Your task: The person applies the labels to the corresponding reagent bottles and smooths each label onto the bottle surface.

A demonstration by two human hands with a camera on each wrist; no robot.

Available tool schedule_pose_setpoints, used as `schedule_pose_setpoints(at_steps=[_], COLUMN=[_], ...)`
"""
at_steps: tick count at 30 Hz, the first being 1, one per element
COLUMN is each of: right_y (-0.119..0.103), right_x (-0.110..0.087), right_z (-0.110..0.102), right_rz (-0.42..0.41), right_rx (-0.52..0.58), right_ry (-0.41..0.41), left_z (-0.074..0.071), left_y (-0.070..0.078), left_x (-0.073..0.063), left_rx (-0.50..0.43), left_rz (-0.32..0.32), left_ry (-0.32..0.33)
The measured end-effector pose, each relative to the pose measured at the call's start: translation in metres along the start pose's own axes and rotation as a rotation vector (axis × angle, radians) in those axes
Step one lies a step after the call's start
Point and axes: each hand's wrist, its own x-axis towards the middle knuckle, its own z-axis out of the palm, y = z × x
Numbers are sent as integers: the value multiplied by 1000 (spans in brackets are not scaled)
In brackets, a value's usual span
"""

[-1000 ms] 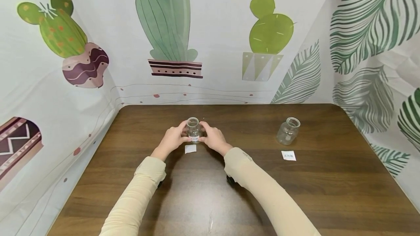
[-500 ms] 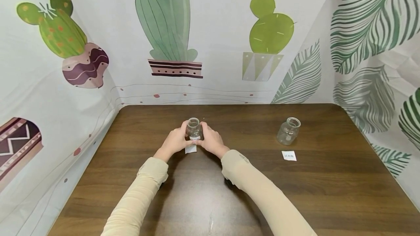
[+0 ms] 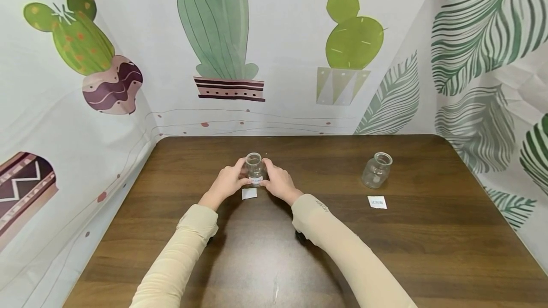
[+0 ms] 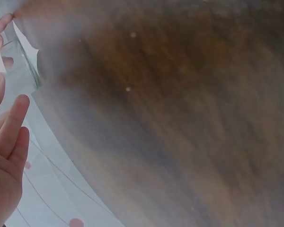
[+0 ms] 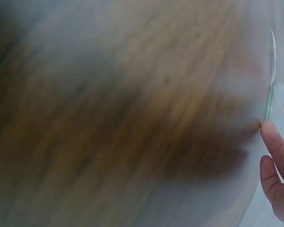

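A clear glass jar with no lid stands upright on the table, left of its middle. A white label with printed characters is on its front, low down. My left hand holds the jar from the left and my right hand from the right. Both thumbs lie at the label's ends, with the other fingers round the sides and partly hidden. In the left wrist view the jar's glass edge shows beyond the fingers. The right wrist view catches only part of my hand and the glass.
A blank white paper slip lies just in front of the jar. To the right stands another open glass jar, with a printed white slip before it. The brown wooden table ends at a cactus-patterned cloth.
Half a second ago both thumbs were close together over the lower label. They have since moved apart to its ends, showing more of the label. The other jar and both slips stay put.
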Motion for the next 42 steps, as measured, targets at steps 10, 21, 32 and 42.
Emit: schedule_pose_setpoints(at_steps=[10,21,32,42], right_y=[4,12,13,-6], right_x=[0,2,2,-1], right_z=[-3,-12,-9,6], right_rz=[-9,12,-4,90], right_rx=[52,297,259,91], right_ry=[-25,-160,-142,-10], left_z=[0,-2,-3,-1], left_y=[-1,-2,-1,1], left_x=[0,-2,-3,-4], left_rx=[-24,-94,-131,-146], left_rz=[-22,-39,-72,-103], left_ry=[-23,-51,-62,-62])
